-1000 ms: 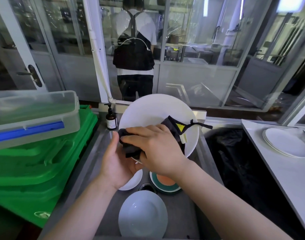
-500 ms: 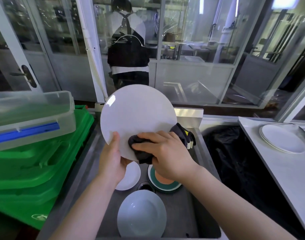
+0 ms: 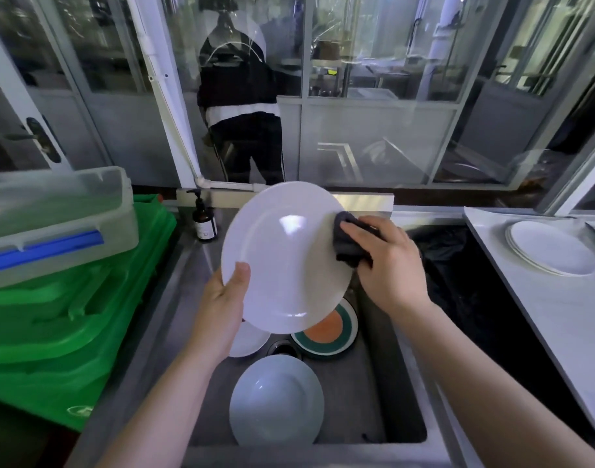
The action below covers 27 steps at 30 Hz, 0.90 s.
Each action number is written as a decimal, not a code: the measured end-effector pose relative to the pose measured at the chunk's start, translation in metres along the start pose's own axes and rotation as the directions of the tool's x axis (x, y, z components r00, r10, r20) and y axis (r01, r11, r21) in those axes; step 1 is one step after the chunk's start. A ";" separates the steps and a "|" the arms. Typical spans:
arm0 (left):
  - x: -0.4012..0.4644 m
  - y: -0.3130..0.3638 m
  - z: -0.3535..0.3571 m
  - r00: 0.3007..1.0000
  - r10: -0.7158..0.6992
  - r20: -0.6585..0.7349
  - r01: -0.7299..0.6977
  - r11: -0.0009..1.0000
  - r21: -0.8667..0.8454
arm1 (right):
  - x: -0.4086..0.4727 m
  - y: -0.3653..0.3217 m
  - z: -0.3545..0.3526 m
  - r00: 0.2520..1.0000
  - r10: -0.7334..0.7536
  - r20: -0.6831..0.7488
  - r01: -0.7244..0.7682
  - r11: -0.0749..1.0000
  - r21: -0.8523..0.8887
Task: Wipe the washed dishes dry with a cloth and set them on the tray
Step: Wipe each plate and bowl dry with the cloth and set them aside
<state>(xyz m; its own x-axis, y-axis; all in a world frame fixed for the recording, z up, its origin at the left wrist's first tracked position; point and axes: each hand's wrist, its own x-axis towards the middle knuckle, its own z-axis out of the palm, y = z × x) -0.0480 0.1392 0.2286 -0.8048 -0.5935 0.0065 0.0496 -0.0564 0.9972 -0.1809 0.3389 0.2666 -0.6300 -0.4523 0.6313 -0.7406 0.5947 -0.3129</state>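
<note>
1. Gripping white dinner plate (image 3: 282,261) at its 8 o'clock rim: left hand (image 3: 221,298), thumb on face; plate tilted above sink (image 3: 367,400).
2. Right hand (image 3: 387,261) pinches dark cloth (image 3: 350,241) vs plate's 3 o'clock edge.
3. Stacked white plates (image 3: 552,248) on desk (image 3: 559,315), 3 o'clock.

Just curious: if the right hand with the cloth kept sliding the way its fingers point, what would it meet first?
The right hand points left across the white plate, so its cloth would probably sweep the plate's face toward the left hand; depth is uncertain.

Plates (image 3: 276,400) in sink (image 3: 370,393); crates (image 3: 69,298) left; tray (image 3: 559,319) right.
</note>
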 end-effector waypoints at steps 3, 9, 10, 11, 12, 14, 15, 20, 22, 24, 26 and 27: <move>0.000 -0.012 0.003 0.996 -0.077 -0.036 0.077 0.997 0.000 | -0.016 0.014 0.005 0.997 0.072 -0.014 -0.071 0.995 0.064; -0.012 -0.054 0.007 0.975 -0.198 -0.105 0.203 0.978 0.044 | -0.082 0.057 0.008 0.976 0.209 0.057 -0.213 0.975 0.058; -0.015 -0.060 0.008 0.969 -0.220 -0.111 0.226 0.973 0.045 | -0.098 0.066 0.007 0.970 0.229 0.083 -0.233 0.972 0.037; -0.018 -0.065 0.010 0.964 -0.242 -0.109 0.249 0.967 0.047 | -0.115 0.076 0.007 0.962 0.251 0.112 -0.253 0.967 0.010; -0.020 -0.070 0.014 0.959 -0.264 -0.104 0.270 0.962 0.049 | -0.132 0.085 0.006 0.951 0.272 0.144 -0.271 0.962 -0.028; -0.025 -0.078 0.021 0.950 -0.300 -0.090 0.305 0.951 0.049 | -0.166 0.101 0.006 0.922 0.317 0.223 -0.294 0.947 -0.132; -0.027 -0.081 0.026 0.945 -0.316 -0.083 0.320 0.946 0.050 | -0.183 0.108 0.006 0.897 0.348 0.271 -0.308 0.935 -0.178; -0.037 -0.099 0.043 0.917 -0.392 -0.077 0.395 0.917 0.044 | -0.250 0.128 0.016 0.673 0.508 0.538 -0.362 0.860 -0.359; -0.039 -0.105 0.049 0.901 -0.424 -0.093 0.429 0.902 0.046 | -0.266 0.128 0.020 0.553 0.512 0.657 -0.257 0.855 -0.450; -0.041 -0.110 0.052 0.889 -0.443 -0.117 0.450 0.892 0.041 | -0.276 0.127 0.023 0.492 0.518 0.700 -0.215 0.851 -0.479; -0.044 -0.115 0.055 0.878 -0.459 -0.136 0.466 0.884 0.030 | -0.275 0.125 0.021 0.478 0.536 0.696 -0.239 0.842 -0.484; -0.046 -0.117 0.056 0.873 -0.468 -0.137 0.475 0.879 0.022 | -0.273 0.123 0.018 0.495 0.545 0.677 -0.273 0.837 -0.475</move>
<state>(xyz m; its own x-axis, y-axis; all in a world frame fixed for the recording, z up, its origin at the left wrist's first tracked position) -0.0500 0.2185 0.1156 -0.6447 -0.6016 -0.4716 -0.3521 -0.3140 0.8817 -0.1047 0.5237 0.0431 -0.8738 -0.3495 -0.3381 -0.3370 0.9365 -0.0973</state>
